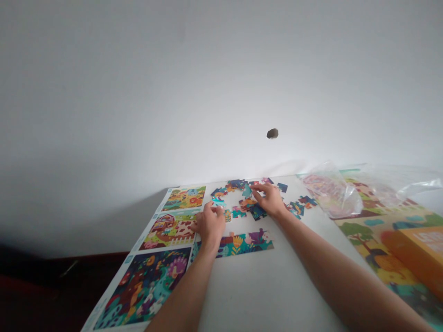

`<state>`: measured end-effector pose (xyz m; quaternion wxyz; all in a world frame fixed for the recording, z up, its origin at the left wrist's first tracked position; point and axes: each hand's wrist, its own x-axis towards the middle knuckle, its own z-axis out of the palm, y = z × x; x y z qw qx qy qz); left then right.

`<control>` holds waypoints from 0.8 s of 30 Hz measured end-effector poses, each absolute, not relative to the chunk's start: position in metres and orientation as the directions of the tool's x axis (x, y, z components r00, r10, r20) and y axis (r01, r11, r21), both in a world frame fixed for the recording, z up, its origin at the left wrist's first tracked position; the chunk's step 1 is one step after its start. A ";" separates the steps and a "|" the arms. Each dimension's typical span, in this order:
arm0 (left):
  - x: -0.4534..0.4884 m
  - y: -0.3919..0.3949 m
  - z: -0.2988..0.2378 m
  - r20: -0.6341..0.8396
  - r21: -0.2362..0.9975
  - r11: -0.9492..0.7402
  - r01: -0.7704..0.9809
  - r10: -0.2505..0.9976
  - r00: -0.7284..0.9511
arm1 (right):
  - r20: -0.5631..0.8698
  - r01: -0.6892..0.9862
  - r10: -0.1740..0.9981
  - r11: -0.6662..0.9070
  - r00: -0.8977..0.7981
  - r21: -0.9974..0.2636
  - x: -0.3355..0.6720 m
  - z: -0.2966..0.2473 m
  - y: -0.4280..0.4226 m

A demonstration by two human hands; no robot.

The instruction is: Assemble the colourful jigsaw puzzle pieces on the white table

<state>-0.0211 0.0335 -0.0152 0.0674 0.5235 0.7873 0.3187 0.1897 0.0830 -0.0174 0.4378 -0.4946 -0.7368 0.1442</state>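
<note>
My right hand (pixel 269 199) reaches in among loose jigsaw pieces, pinching a teal jigsaw piece (pixel 247 191) between thumb and fingertips. Left of it, my left hand (pixel 210 225) is curled, with a teal and white jigsaw piece (pixel 218 202) at its thumb and index finger. A joined strip of jigsaw (pixel 247 244), showing plants and flowers, lies nearer me and is partly covered by my left wrist. Several loose pieces (pixel 238 184) are scattered and overlapping around both hands; others (pixel 297 208) lie beyond my right wrist.
On the left lies a printed sheet (pixel 169 229) with three pictures. Clear plastic wrapping (pixel 341 196) covers part of a picture board (pixel 360 226) at right, where an orange box (pixel 420 251) rests. A white wall (pixel 221 92) with a hole (pixel 272 133) stands behind the table.
</note>
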 end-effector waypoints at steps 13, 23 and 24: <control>-0.009 0.022 -0.017 0.317 0.268 -0.028 0.963 0.946 -0.061 | 0.326 0.912 0.901 0.360 -0.285 -0.197 0.168 -0.012 0.073; -0.006 0.019 -0.022 0.306 0.264 -0.134 0.955 0.951 0.049 | 0.329 0.903 0.877 0.409 -0.349 -0.132 0.151 -0.016 0.073; -0.006 0.018 -0.022 0.305 0.266 -0.142 0.953 0.951 0.056 | 0.337 0.889 0.862 0.440 -0.377 -0.130 0.150 -0.016 0.073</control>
